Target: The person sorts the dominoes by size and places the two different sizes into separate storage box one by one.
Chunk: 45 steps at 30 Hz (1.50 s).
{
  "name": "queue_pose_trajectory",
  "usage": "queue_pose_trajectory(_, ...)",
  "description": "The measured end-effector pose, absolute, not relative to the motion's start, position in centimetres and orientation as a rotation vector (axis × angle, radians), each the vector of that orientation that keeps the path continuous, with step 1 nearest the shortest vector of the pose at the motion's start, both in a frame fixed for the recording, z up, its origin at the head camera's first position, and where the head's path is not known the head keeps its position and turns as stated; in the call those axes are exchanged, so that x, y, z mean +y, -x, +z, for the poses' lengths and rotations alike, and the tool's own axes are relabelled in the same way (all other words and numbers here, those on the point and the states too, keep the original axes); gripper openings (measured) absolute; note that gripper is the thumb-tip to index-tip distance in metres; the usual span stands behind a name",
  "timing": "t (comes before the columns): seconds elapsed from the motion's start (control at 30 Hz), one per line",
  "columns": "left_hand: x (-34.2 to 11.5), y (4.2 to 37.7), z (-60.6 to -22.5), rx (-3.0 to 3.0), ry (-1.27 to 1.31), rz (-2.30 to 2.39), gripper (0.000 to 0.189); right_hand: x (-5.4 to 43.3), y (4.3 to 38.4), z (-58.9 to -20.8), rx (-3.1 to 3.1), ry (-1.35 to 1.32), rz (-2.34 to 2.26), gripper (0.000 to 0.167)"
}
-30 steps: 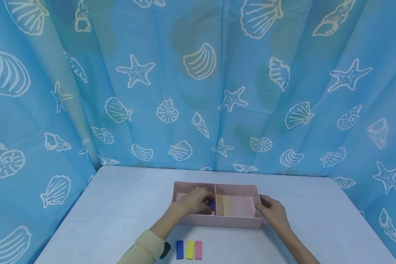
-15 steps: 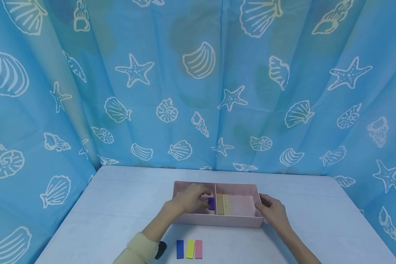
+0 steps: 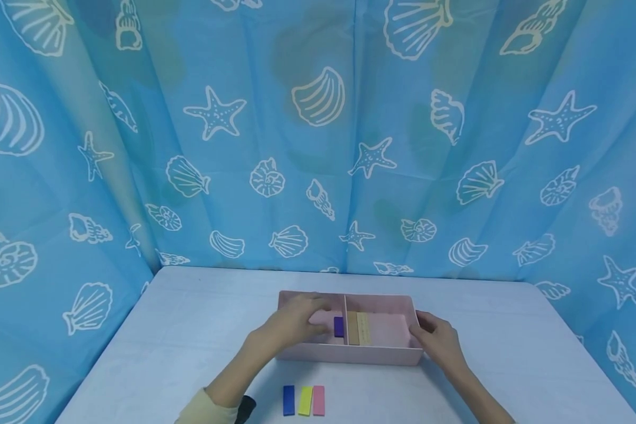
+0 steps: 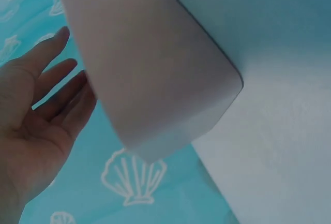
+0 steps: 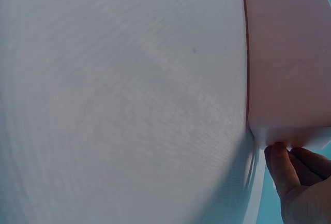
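Note:
A pink two-compartment box (image 3: 350, 354) stands on the table. My left hand (image 3: 291, 321) hovers over its left compartment with fingers spread and nothing between them; the left wrist view shows this hand (image 4: 49, 100) behind the box's outer wall. Just right of the fingertips, a small purple block (image 3: 338, 327) lies against the divider. My right hand (image 3: 440, 338) holds the right end of the box, thumb at the rim. In the right wrist view, the fingers (image 5: 282, 167) touch the end wall. In the right compartment, a tan strip (image 3: 353, 328) and a cream strip (image 3: 363, 328) lie beside the divider.
In front of the box, a blue block (image 3: 288, 400), a yellow block (image 3: 305, 401) and a pink block (image 3: 319, 401) lie side by side on the white table (image 3: 201, 330). A blue shell-patterned curtain (image 3: 307, 147) hangs behind and at the sides.
My left hand has let go of the purple block at the divider, spread its fingers and drawn back to the left. The right hand stays on the box end.

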<state>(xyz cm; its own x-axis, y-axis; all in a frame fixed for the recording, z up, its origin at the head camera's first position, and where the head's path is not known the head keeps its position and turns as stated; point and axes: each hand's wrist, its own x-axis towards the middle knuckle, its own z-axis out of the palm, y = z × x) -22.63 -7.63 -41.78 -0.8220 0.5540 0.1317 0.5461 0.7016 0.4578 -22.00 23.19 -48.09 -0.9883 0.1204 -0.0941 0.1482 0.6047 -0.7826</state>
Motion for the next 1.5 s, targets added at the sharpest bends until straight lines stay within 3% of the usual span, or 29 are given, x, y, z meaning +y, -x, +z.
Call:
queue_pose_trajectory(0.83,-12.4,14.7,-39.1,2.927,-0.720,0.686,0.041,23.1,22.0,-48.1,2.791,-0.247,-1.354,0.054)
queue_pose_trajectory(1.23,-12.8,13.1,-41.5,2.771,-0.532,0.586,0.044,23.3,22.0,-48.1,2.789,-0.234,-1.357,0.055)
queue_pose_trajectory(1.5,-12.6,12.5,-44.7,2.717,-0.658,0.455,0.038,23.3,22.1,-48.1,2.776,-0.241,-1.370,0.055)
